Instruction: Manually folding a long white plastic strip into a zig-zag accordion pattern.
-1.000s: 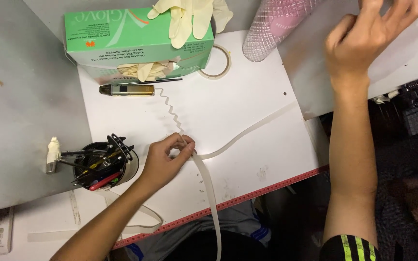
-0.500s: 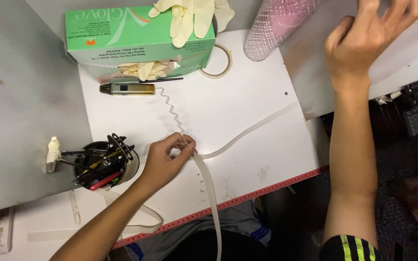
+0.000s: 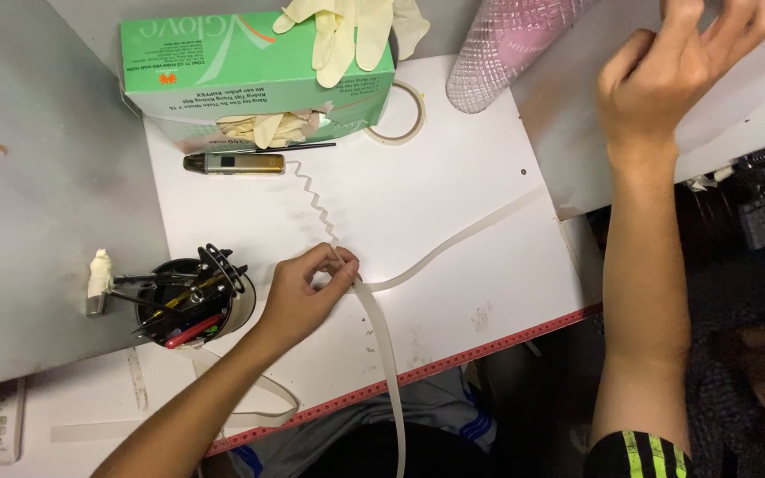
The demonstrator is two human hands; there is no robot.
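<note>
Seen from the head camera, the left hand (image 3: 305,296) rests on the white board (image 3: 453,186) and pinches a long pale strip (image 3: 453,243) between thumb and fingertips. From that pinch, one part of the strip runs away toward the far right, and another part hangs down over the red-edged front of the board. A thin wavy bit (image 3: 312,199) goes up from the pinch toward a small gold pen-like tool (image 3: 234,163). Just left of the pinch stands a black pot of tools (image 3: 192,301). The right hand (image 3: 679,75) is held high and well apart, fingers curled; whether it holds anything cannot be told. The strip looks floppy, so a hard pull could make it slip out, twist, or bump the pot over.
</note>
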